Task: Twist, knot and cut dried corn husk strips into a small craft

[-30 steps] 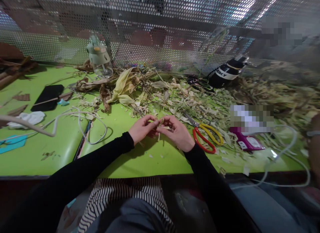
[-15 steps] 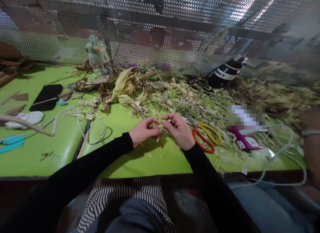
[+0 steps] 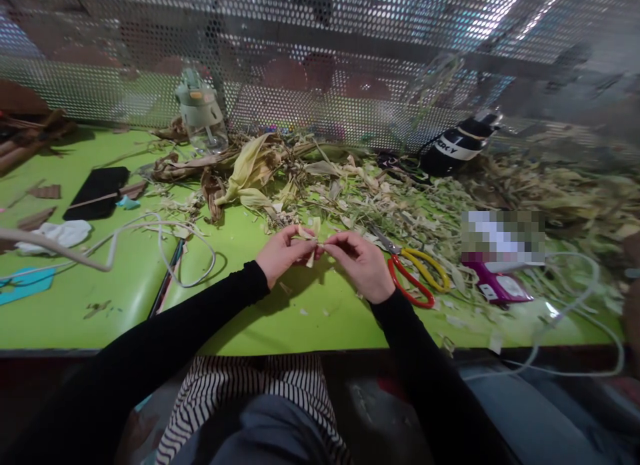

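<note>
My left hand (image 3: 284, 253) is closed on a small pale corn husk piece (image 3: 317, 225), whose strips stick out above and below the fingers. Thumb and forefinger of my right hand (image 3: 364, 265) pinch at the right side of the same piece; the exact spot of the pinch is too small to make out. Just right of that hand lies a pair of scissors (image 3: 424, 270) with one red and one yellow handle loop. A larger yellow-green corn husk (image 3: 249, 168) rests behind my hands, among many shredded husk scraps (image 3: 345, 185).
A clear water bottle (image 3: 203, 118) stands at the back, near a perforated metal screen (image 3: 280, 45). To the left are a black phone (image 3: 97, 193), a crumpled tissue (image 3: 57, 235) and a white cable (image 3: 165, 248). On the right are a black bottle (image 3: 457, 145) and a purple packet (image 3: 495, 278).
My right fingers have drawn slightly apart from the left ones, and more of the husk strips shows. The whole view has shifted a little, and the person's arm at the right edge shows less.
</note>
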`<state>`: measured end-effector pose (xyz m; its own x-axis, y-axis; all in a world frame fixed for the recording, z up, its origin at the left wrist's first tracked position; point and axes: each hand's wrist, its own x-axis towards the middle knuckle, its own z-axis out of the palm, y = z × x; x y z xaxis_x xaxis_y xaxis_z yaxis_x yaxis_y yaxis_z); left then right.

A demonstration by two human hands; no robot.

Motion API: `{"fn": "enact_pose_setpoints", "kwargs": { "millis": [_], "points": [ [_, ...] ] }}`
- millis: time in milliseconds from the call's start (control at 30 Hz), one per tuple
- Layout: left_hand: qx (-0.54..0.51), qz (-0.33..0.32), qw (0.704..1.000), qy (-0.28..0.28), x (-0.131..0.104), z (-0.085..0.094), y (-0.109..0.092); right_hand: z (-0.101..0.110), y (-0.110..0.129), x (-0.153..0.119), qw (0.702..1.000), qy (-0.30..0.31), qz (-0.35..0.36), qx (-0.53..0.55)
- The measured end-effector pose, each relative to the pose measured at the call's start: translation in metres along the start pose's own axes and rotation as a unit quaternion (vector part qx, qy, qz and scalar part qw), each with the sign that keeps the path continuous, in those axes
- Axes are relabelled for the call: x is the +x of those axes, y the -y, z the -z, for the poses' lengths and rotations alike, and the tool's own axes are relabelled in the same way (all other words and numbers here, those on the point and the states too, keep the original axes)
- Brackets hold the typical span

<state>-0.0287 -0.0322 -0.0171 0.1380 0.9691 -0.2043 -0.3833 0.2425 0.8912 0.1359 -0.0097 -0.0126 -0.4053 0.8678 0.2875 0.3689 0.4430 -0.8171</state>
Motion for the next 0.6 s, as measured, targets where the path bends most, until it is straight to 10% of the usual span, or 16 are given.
{"fn": "enact_pose_setpoints", "kwargs": {
  "millis": [333,600],
  "points": [
    [-0.025,0.007,1.000,-0.016,-0.001,0.000,0.001,-0.007,0.006,-0.003,0.938,-0.013,0.211,-0.276],
    [-0.015,0.031,0.999,0.025,-0.001,0.000,0.001,-0.007,0.006,-0.002,0.984,-0.053,0.127,-0.117]
  ]
}}
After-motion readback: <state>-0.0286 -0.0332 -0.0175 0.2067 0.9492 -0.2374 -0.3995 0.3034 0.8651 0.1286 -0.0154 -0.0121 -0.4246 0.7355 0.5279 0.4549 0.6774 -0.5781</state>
